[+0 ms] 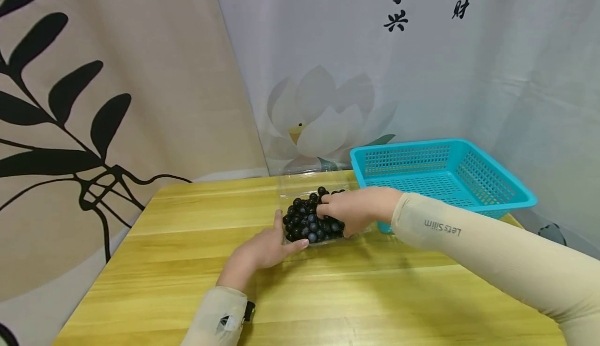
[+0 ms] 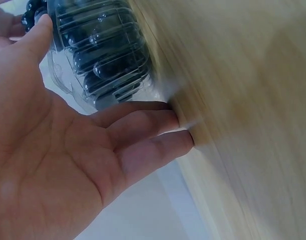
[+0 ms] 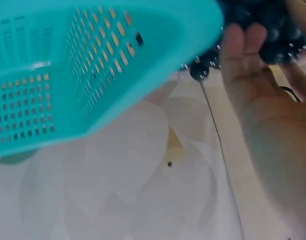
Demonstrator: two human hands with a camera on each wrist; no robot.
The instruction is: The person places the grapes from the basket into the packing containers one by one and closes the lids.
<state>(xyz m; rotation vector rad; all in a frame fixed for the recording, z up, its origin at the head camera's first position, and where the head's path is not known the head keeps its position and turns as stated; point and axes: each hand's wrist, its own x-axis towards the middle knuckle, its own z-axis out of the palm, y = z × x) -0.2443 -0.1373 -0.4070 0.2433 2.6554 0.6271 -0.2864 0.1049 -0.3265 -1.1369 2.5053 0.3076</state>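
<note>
Dark grapes [image 1: 302, 221] fill a clear plastic box [image 2: 110, 55] on the wooden table, its transparent lid [image 1: 304, 183] standing open behind. At the box's near left corner is my left hand [image 1: 263, 248], thumb over the front rim. In the left wrist view its other fingers [image 2: 147, 155] are fairly straight, with the tips at the tabletop. From the right, my right hand [image 1: 352, 208] reaches in over the box and grips grapes. The right wrist view shows its fingers [image 3: 235, 55] curled about the dark fruit, part of which the hand hides.
A blue perforated plastic basket [image 1: 497, 171] stands right behind the box, partly hidden by my right forearm. Bare wooden table [image 1: 187, 231] lies to the left. A printed curtain [image 1: 319, 49] hangs along the table's back edge.
</note>
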